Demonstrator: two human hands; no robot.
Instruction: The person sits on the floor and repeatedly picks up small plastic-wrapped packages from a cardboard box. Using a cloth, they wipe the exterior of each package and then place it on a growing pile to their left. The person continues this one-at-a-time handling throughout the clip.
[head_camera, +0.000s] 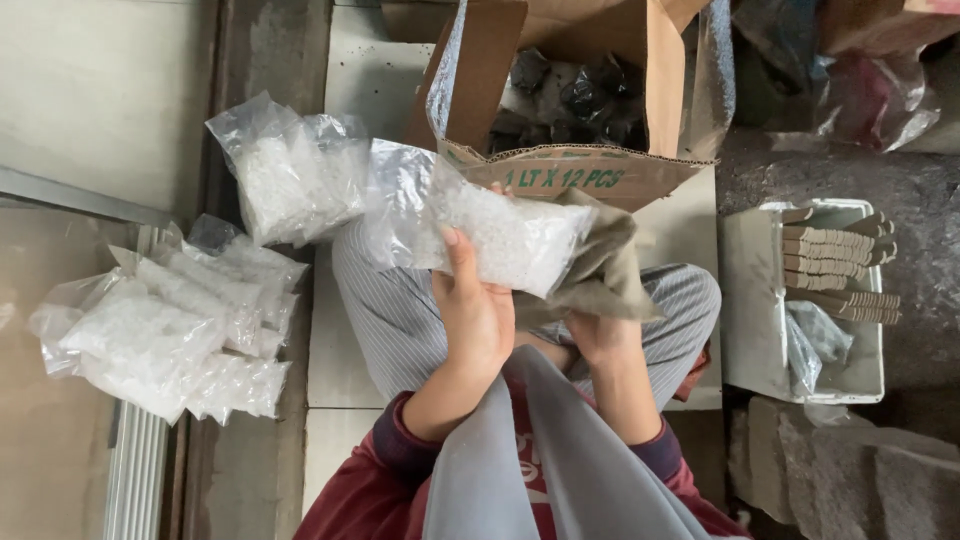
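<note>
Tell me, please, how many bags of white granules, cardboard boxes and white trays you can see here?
Bags of white granules: 3, one held, one behind it, one heap at left
Cardboard boxes: 1
White trays: 1
Total: 5

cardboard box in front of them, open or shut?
Open: the cardboard box has its flaps folded outward, and dark wrapped items show inside.

A cardboard box (590, 170) of dark packets; white tray (760, 300) holding tan sticks (835, 265).
</note>
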